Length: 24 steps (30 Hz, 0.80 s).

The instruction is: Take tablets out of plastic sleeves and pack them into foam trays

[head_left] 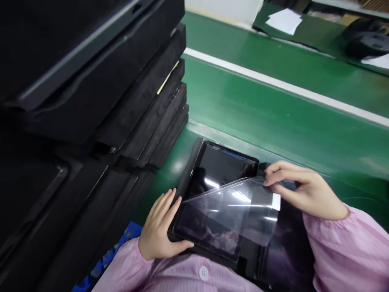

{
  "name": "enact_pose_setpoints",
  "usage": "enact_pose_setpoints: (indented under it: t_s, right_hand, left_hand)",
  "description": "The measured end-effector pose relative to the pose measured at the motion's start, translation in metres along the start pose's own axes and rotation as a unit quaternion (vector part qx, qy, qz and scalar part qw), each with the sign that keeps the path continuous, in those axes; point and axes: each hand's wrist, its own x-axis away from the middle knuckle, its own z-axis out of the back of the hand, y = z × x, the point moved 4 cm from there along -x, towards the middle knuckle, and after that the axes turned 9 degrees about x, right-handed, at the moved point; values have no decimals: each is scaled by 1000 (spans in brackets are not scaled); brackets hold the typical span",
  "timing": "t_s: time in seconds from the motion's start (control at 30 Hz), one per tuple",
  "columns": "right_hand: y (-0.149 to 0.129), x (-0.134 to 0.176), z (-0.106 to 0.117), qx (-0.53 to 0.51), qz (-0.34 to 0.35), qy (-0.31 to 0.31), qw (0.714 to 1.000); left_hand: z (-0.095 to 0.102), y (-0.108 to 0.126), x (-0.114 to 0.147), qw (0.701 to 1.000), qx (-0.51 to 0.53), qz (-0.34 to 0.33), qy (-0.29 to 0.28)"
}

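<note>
A tablet point(226, 164) with a glossy black screen lies face up in a black foam tray point(190, 170) in front of me. Across the lower part of its screen, a clear protective film point(240, 198) is lifted at its right side, with a fold running diagonally over the glass. My right hand point(298, 184) pinches the upper right corner of this film between thumb and fingers, near a small white tab. Spread along the tablet's lower left edge, my left hand point(161, 227) rests with fingers apart. A second dark, glossy panel point(285, 255) lies right of the tablet, partly covered by the film and right sleeve.
Tall stacks of black foam trays point(136, 121) rise close on the left. A blue plastic crate point(132, 231) shows beneath them. Beyond the near ledge runs a green surface point(243, 105) with a white stripe point(273, 83). White papers point(284, 21) lie at the far right.
</note>
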Motion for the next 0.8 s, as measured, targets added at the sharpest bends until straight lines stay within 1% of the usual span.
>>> enact_pose_setpoints:
  t_s: [0.2, 0.33, 0.47, 0.63, 0.8]
  right_hand:
    - [16, 1, -4, -10, -30, 10, 999]
    - [24, -1, -5, -59, -48, 21, 997]
    - [35, -1, -7, -105, -69, 16, 992]
    - [49, 4, -7, -140, -105, 1, 985]
    - [54, 7, -6, -182, -130, 19, 975]
  left_hand:
    - [0, -1, 1, 1000, 14, 10, 5]
    - [0, -2, 1, 1000, 20, 16, 7]
    - [1, -2, 0, 1000, 25, 16, 6]
    - [1, -3, 0, 999, 29, 15, 8]
    - [0, -4, 2, 999, 33, 19, 3]
